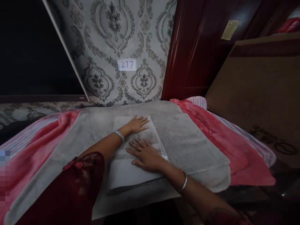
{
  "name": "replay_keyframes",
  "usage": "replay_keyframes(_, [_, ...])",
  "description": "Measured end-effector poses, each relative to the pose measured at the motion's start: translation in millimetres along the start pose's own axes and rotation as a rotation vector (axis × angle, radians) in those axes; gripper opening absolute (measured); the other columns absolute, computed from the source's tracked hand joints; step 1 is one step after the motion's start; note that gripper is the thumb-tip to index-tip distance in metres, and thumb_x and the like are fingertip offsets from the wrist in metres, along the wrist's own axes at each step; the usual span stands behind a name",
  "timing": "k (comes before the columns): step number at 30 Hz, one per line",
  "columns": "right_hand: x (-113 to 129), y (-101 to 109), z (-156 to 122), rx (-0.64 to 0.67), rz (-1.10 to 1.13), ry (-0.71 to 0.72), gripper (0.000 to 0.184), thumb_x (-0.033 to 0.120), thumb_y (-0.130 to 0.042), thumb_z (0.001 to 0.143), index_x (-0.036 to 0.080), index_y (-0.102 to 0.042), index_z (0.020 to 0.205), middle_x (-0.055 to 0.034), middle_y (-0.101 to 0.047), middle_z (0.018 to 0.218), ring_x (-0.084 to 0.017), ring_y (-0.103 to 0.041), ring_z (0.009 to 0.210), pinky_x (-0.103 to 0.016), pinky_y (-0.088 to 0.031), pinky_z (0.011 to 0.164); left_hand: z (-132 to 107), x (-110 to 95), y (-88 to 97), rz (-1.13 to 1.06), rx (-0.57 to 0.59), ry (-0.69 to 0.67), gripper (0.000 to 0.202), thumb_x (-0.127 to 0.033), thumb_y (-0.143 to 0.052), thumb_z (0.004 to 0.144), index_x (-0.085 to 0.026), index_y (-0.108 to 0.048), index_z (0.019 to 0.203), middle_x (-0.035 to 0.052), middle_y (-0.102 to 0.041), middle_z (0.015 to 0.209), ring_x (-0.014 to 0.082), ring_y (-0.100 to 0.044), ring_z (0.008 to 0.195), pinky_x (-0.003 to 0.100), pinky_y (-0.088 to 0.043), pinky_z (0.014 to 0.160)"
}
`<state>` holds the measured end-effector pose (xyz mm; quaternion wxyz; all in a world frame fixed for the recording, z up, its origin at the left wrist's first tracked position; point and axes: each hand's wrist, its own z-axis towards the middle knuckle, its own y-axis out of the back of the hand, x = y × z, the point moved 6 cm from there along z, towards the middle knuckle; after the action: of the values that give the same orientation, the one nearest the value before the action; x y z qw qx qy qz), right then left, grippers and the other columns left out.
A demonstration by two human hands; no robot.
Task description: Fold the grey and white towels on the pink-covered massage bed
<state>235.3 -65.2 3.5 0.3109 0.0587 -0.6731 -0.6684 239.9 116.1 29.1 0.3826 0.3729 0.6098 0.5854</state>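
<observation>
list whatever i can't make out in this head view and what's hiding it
- Head view: parts of the white layered item under the left hand and right hand, covered by them.
- Head view: the rest of the dark screen, cut off by the left and top edges.
- Head view: the far right of the cardboard box, cut off by the right edge.
- Head view: the mark on the screen's frame, too small to read.

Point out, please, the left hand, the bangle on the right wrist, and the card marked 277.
Left hand (137,125): head view, on its back.
Bangle on the right wrist (186,180): head view, on its outer side.
Card marked 277 (127,64): head view, on the handwritten number.
</observation>
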Motion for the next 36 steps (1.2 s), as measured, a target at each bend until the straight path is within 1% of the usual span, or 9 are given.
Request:
replay_keyframes(5, [-14,9,-4,-0.098,0.068,0.023,0.048,0.041,-0.046,0.102,0.024,-0.052,0.146,-0.0078,-0.04,0.159,-0.026,-0.027,0.15,-0.054,-0.022,0.122,-70,-8,16.6,-0.075,-0.146,0.146,0.055,-0.039,-0.039,0.099,-0.019,-0.044,0.15,0.0145,-0.038,0.16,0.0293,-0.032,0.15,0.056,-0.025,0.121])
replay_keyframes(8, [-45,27,1,-0.243,0.091,-0.075,0.043,0.027,-0.039,0.102,0.02,-0.06,0.138,-0.011,-0.056,0.146,-0.023,-0.045,0.141,-0.048,-0.033,0.118,-127,-37,9.2,-0.072,-0.248,0.164,0.054,-0.037,-0.044,0.097,-0.017,-0.047,0.148,0.017,-0.048,0.153,0.0295,-0.043,0.144,0.052,-0.035,0.118])
replay_keyframes(12, [-68,38,22,-0.255,-0.043,-0.097,0.047,0.028,-0.039,0.102,0.024,-0.049,0.148,-0.0081,-0.041,0.158,-0.026,-0.028,0.15,-0.054,-0.024,0.121,-170,-98,-19.9,-0.079,-0.174,0.006,0.063,-0.049,-0.051,0.094,-0.025,-0.041,0.152,0.0129,-0.038,0.16,0.0352,-0.032,0.149,0.061,-0.03,0.119])
replay_keyframes(16, [-83,29,43,-0.062,-0.169,-0.062,0.054,0.044,-0.04,0.103,0.033,-0.036,0.156,-0.0026,-0.025,0.165,-0.028,-0.016,0.154,-0.058,-0.016,0.122,-180,-126,-33.8,-0.082,-0.164,-0.114,0.064,-0.044,-0.052,0.095,-0.038,-0.031,0.156,0.004,-0.03,0.164,0.0369,-0.019,0.153,0.069,-0.02,0.119])
replay_keyframes(22, [-152,62,49,-0.011,-0.238,-0.445,0.056,0.049,-0.031,0.104,0.032,-0.031,0.158,-0.0055,-0.022,0.166,-0.031,-0.017,0.153,-0.061,-0.02,0.119,-182,-123,-30.3,-0.099,-0.193,-0.134,0.066,-0.04,-0.053,0.096,-0.038,-0.028,0.157,0.0029,-0.026,0.166,0.0364,-0.019,0.153,0.068,-0.019,0.12])
replay_keyframes(24, [-157,76,55,-0.045,-0.264,-0.513,0.057,0.048,-0.031,0.104,0.027,-0.034,0.157,-0.0088,-0.024,0.165,-0.034,-0.015,0.153,-0.064,-0.019,0.118,-183,-125,-28.9,-0.108,-0.186,-0.13,0.067,-0.039,-0.054,0.095,-0.038,-0.028,0.157,0.0022,-0.025,0.166,0.0352,-0.018,0.154,0.068,-0.018,0.121])
replay_keyframes(27, [-123,71,80,-0.083,-0.292,-0.291,0.057,0.048,-0.035,0.104,0.027,-0.036,0.156,-0.0086,-0.022,0.166,-0.034,-0.011,0.154,-0.063,-0.015,0.12,-185,-130,-27.3,-0.131,-0.172,-0.148,0.071,-0.034,-0.056,0.093,-0.036,-0.026,0.158,0.0008,-0.023,0.166,0.0303,-0.019,0.154,0.062,-0.018,0.124])
replay_keyframes(31, [-63,30,111,0.024,-0.186,0.161,0.058,0.053,-0.036,0.103,0.034,-0.032,0.157,-0.0033,-0.021,0.166,-0.03,-0.014,0.154,-0.059,-0.013,0.122,-188,-135,-27.0,-0.174,-0.164,-0.214,0.073,-0.029,-0.054,0.094,-0.035,-0.021,0.159,-0.0022,-0.025,0.165,0.0234,-0.02,0.154,0.052,-0.02,0.126])
replay_keyframes(36, [-86,19,140,0.104,-0.15,0.122,0.062,0.059,-0.037,0.101,0.037,-0.029,0.158,-0.0002,-0.02,0.167,-0.029,-0.014,0.154,-0.053,-0.012,0.124,-187,-135,-35.2,-0.169,-0.127,-0.262,0.071,-0.03,-0.053,0.096,-0.033,-0.019,0.159,-0.0034,-0.024,0.166,0.0242,-0.015,0.155,0.053,-0.014,0.127])
